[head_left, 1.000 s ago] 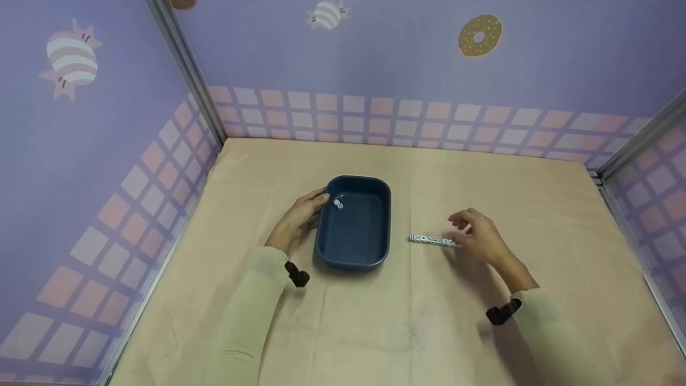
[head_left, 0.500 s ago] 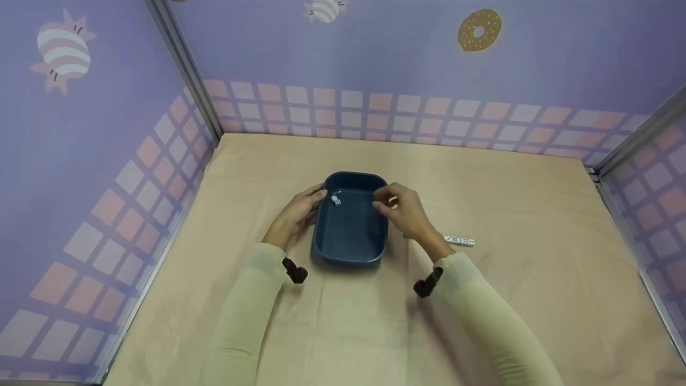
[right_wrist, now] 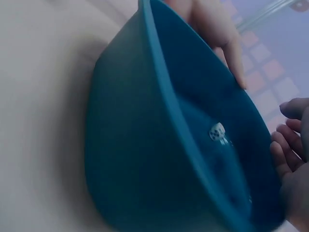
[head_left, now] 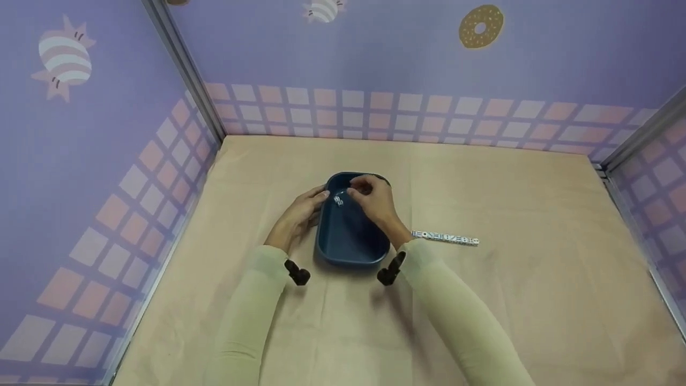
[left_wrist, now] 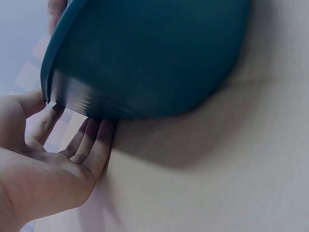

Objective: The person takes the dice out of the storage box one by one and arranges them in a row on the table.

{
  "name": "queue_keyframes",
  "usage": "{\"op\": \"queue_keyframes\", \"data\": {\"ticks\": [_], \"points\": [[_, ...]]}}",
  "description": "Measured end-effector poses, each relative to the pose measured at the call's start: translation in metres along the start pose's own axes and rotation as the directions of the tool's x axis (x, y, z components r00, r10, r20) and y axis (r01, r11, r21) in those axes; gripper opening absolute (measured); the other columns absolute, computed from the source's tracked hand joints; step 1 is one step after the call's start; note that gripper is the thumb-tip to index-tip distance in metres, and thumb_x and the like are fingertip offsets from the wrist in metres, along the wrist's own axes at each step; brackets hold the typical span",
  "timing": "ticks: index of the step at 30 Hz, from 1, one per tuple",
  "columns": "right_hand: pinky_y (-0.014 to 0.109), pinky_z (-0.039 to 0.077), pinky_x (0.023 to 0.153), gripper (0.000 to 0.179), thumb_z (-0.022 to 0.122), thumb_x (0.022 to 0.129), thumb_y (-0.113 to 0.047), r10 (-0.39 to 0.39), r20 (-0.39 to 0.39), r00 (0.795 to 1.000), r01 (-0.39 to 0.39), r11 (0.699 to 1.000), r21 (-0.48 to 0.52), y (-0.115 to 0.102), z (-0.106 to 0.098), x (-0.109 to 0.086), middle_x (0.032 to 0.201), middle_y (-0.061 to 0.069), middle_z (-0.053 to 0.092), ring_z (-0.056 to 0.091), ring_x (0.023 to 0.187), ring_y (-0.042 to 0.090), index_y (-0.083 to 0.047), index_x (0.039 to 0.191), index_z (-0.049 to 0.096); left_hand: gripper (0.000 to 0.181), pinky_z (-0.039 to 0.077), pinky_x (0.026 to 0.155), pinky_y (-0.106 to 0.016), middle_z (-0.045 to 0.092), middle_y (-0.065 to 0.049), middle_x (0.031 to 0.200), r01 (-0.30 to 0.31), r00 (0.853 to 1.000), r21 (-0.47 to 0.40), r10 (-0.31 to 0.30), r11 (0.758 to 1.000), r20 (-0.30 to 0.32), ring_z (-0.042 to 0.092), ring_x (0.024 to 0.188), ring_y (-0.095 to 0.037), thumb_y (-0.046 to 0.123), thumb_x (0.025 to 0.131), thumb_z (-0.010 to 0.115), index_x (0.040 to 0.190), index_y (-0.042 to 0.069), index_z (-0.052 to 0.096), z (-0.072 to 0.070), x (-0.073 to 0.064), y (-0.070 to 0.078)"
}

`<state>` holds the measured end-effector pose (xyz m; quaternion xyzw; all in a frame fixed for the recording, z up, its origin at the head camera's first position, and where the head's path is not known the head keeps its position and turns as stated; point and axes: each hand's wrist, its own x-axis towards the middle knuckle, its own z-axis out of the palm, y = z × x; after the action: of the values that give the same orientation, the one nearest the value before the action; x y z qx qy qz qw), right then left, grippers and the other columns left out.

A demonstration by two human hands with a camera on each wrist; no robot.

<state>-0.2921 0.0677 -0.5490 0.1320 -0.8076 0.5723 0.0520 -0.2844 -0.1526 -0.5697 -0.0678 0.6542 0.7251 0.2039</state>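
Observation:
A deep blue rectangular plastic bin (head_left: 351, 236) stands on the cloth-covered table. My left hand (head_left: 303, 214) grips its left side, thumb at the rim and fingers against the outer wall, as the left wrist view shows. White dice (head_left: 338, 200) lie inside, near the far left corner; one die (right_wrist: 217, 131) is clear in the right wrist view. Over the bin's far right part hovers my right hand (head_left: 374, 201), fingers bent. Thumb and fingertips are apart, and I see nothing between them. Right of the bin lies a straight row of white dice (head_left: 446, 238), its left end partly behind my right wrist.
A beige cloth (head_left: 482, 311) covers the table. Patterned purple panels (head_left: 396, 59) enclose it at the back and both sides, with metal posts (head_left: 185, 64) at the corners. Black wrist mounts (head_left: 389, 271) sit at both cuffs.
My right hand has moved left from the row of dice to over the bin, uncovering most of the row. My left hand has stayed on the bin's left side.

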Motion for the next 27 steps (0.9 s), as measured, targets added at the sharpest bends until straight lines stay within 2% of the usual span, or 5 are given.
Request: {"op": "queue_keyframes", "data": {"ticks": [4,7,12,17,27], "points": [[0.034,0.056,0.089,0.026,0.079,0.097,-0.013,0.01,-0.01,1.0,-0.01,1.0,0.008,0.0,0.011,0.002,0.108,0.009,0.073,0.069,0.099,0.022,0.0,0.119,0.075,0.057,0.049,0.112,-0.041,0.061,-0.008,0.151,-0.009,1.0,-0.028,0.009,1.0,0.002,0.059,0.138,-0.024,0.035,0.11,0.062,0.163,0.022,0.045,0.001,0.0,0.001],[0.034,0.057,0.089,0.026,0.079,0.097,-0.013,0.015,-0.005,1.0,-0.015,0.999,-0.041,0.003,0.02,0.001,0.109,0.01,0.073,0.069,0.1,0.023,0.0,0.12,0.074,0.057,0.05,0.11,-0.041,0.062,-0.008,0.149,-0.014,1.0,-0.037,0.014,0.999,0.0,0.061,0.135,-0.024,0.034,0.109,0.063,0.162,0.021,0.046,0.001,0.0,0.001],[0.039,0.056,0.093,0.029,0.079,0.096,-0.009,0.006,0.097,0.995,0.01,0.986,-0.167,0.011,0.03,-0.003,0.116,0.019,0.068,0.069,0.106,0.03,0.004,0.121,0.072,0.056,0.051,0.108,-0.04,0.061,-0.01,0.15,-0.006,1.0,-0.053,0.007,0.999,0.02,0.063,0.132,-0.023,0.033,0.11,0.062,0.162,0.022,0.045,0.0,0.001,0.0],[0.042,0.055,0.095,0.033,0.081,0.094,-0.009,-0.001,0.149,0.989,0.039,0.968,-0.249,0.013,0.03,-0.004,0.118,0.019,0.066,0.068,0.107,0.03,0.005,0.122,0.072,0.054,0.05,0.11,-0.042,0.06,-0.012,0.151,-0.021,1.0,-0.062,0.022,0.998,0.016,0.06,0.135,-0.026,0.03,0.111,0.06,0.162,0.019,0.047,0.0,0.003,-0.001],[0.044,0.047,0.108,0.041,0.083,0.094,-0.016,0.087,0.221,0.971,0.008,0.917,-0.399,0.016,0.029,-0.003,0.127,0.014,0.064,0.06,0.119,0.028,0.0,0.129,0.072,0.055,0.05,0.11,-0.042,0.06,-0.011,0.151,-0.003,1.0,-0.059,0.003,0.998,0.005,0.059,0.137,-0.025,0.029,0.111,0.059,0.163,0.019,0.044,0.002,0.002,0.001]]}}
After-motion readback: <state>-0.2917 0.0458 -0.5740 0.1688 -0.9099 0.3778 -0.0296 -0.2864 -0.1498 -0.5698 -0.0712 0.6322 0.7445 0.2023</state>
